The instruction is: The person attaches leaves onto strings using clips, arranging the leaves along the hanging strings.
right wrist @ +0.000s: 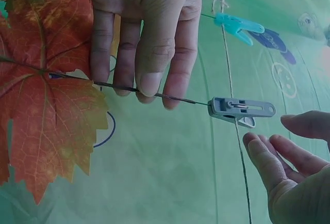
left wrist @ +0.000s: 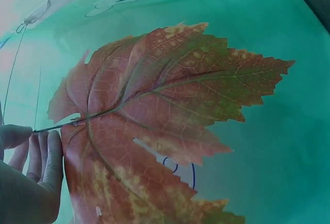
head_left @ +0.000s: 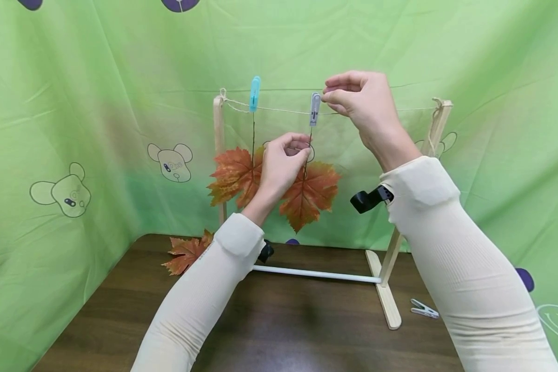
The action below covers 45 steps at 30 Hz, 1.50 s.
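Observation:
My left hand (head_left: pixel 283 160) pinches the thin dark stem (right wrist: pixel 175 98) of an orange maple leaf (head_left: pixel 309 194) between thumb and fingertips. The top of that stem runs into a grey clothespin (head_left: pixel 314 109), which is clipped on the string (right wrist: pixel 230 69). Just right of this clothespin is my right hand (head_left: pixel 365 106), thumb and fingers parted with nothing between them, as the right wrist view shows. Farther left on the string, a light-blue clothespin (head_left: pixel 254 94) holds a second maple leaf (head_left: pixel 234 173), partly hidden behind my left hand.
Wooden posts (head_left: pixel 438 126) carry the string at both ends, and a white rod (head_left: pixel 316 274) joins them low down. On the brown table (head_left: pixel 279 320) lie another maple leaf (head_left: pixel 186 253) at left and a pale clothespin (head_left: pixel 424 309) at right. A green printed cloth (head_left: pixel 121 103) hangs behind.

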Each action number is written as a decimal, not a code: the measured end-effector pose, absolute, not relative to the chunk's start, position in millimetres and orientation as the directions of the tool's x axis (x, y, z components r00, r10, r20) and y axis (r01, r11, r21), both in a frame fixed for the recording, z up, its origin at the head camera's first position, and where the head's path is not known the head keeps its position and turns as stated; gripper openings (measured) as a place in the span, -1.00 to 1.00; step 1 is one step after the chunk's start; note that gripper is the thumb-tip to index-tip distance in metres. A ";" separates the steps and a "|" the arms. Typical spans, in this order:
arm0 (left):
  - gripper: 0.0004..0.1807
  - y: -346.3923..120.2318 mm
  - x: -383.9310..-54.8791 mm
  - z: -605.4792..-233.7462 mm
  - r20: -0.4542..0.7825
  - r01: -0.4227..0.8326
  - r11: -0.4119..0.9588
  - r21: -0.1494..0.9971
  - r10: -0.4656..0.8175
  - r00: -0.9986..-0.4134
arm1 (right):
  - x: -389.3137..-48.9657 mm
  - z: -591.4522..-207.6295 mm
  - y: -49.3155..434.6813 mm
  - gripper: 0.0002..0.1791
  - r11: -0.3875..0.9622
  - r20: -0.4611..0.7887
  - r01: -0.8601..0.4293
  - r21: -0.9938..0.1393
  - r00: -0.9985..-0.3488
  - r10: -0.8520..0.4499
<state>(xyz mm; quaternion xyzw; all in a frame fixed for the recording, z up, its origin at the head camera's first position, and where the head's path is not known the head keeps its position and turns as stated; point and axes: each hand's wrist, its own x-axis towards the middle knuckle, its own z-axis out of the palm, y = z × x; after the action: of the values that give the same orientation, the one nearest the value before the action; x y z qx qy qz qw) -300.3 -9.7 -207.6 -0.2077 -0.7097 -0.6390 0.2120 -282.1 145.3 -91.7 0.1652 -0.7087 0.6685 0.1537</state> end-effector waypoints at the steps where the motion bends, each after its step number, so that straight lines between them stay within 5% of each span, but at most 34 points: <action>1: -0.75 -9.8 -300.3 -207.5 0.568 0.568 0.096 0.818 0.024 -0.822 | -281.9 -92.0 146.0 -0.72 0.047 0.441 -0.442 -0.896 -0.897 -0.027; 9: -0.80 -12.3 -298.0 -206.4 0.585 0.583 0.090 0.808 0.005 -0.811 | -280.0 -92.9 149.7 -0.72 0.055 0.456 -0.456 -0.888 -0.890 -0.019; 29: -0.80 -32.0 -272.6 -210.6 0.629 0.624 0.165 0.763 0.027 -0.777 | -255.5 -118.8 165.1 -0.62 0.447 0.617 -0.560 -0.698 -0.787 -0.023; 38: -0.77 -42.9 -260.4 -213.0 0.695 0.691 0.255 0.676 0.090 -0.713 | -233.7 -140.0 175.8 -0.63 0.544 0.718 -0.639 -0.544 -0.690 -0.091; 45: -0.75 -54.8 -249.7 -222.2 0.724 0.727 0.271 0.631 0.132 -0.677 | -224.2 -163.1 184.5 -0.62 0.637 0.793 -0.701 -0.321 -0.567 -0.223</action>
<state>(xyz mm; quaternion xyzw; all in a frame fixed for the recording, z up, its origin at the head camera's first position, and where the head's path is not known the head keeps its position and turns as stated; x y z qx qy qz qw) -249.7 -54.8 -222.2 -0.2875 -0.7464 -0.5307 0.2804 -224.2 184.5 -163.1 0.2800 -0.8248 0.3211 0.3719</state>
